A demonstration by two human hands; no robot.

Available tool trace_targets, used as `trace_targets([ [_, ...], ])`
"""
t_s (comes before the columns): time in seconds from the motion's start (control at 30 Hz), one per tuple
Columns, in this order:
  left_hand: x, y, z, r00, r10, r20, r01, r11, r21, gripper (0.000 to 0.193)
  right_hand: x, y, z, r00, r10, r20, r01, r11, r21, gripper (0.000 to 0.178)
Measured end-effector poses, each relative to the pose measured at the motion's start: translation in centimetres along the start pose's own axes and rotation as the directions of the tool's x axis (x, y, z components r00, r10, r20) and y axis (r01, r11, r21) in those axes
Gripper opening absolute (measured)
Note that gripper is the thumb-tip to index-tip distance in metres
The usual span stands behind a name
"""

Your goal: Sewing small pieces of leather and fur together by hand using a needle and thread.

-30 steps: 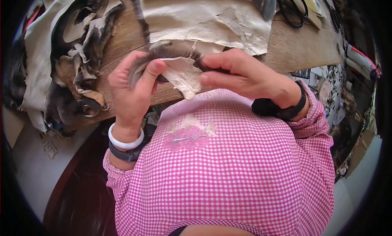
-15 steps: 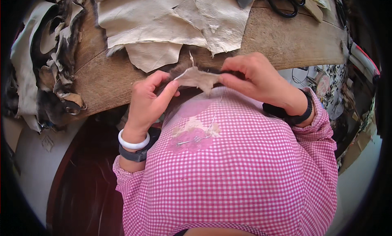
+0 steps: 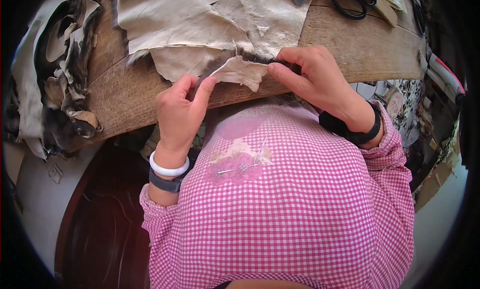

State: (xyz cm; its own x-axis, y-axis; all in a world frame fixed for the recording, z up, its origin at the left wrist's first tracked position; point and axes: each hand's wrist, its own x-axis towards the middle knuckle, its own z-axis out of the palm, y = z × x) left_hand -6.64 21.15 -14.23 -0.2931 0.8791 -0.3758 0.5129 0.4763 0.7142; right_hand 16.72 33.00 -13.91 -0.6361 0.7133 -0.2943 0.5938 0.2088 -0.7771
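A small scrap of fur pelt (image 3: 242,72), pale hide side up with dark fur at its edge, is stretched between my two hands at the table's near edge. My left hand (image 3: 181,106) pinches its left end between thumb and fingers. The right end sits in the pinch of my right hand (image 3: 312,81). Beyond it lies a large cream hide (image 3: 185,26) with fur along its rim, and the scrap's far side overlaps or touches it. A needle (image 3: 232,170) with white thread rests on the pink checked garment below my hands.
Black-handled scissors (image 3: 350,6) and a flat wooden piece (image 3: 384,11) lie at the back right of the wooden table (image 3: 122,96). Fur and hide strips (image 3: 75,64) heap up at the left, hanging over the edge. A dark red wooden seat (image 3: 107,224) stands below left.
Both hands have moved the fur scrap away from my body, up over the table's edge toward the large hide. It is held flatter now.
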Motion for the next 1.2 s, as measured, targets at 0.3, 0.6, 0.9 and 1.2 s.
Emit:
trace_targets([
  [0.3, 1.1, -1.2, -1.0, 0.661, 0.746, -0.082, -0.653, 0.626, 0.426, 0.041, 0.3, 0.0, 0.4, 0.999, -0.034, -0.031, 0.033, 0.999, -0.007, 0.023],
  [0.6, 0.7, -2.6, -0.5, 0.712, 0.702, -0.008, -0.655, 0.669, 0.351, 0.031, -0.1, 0.0, 0.3, 0.998, -0.040, -0.040, 0.039, 0.999, -0.009, 0.025],
  [0.9, -0.9, 0.4, -5.7, 0.720, 0.657, -0.224, -0.596, 0.750, 0.286, 0.024, 0.5, -3.5, -2.0, 0.997, -0.064, 0.049, 0.063, 0.998, 0.020, 0.019],
  [1.2, 2.0, -1.1, -14.8, 0.822, 0.469, -0.323, -0.369, 0.871, 0.325, 0.025, 0.7, -3.7, -2.5, 0.997, -0.010, -0.082, 0.018, 0.996, 0.089, 0.010],
])
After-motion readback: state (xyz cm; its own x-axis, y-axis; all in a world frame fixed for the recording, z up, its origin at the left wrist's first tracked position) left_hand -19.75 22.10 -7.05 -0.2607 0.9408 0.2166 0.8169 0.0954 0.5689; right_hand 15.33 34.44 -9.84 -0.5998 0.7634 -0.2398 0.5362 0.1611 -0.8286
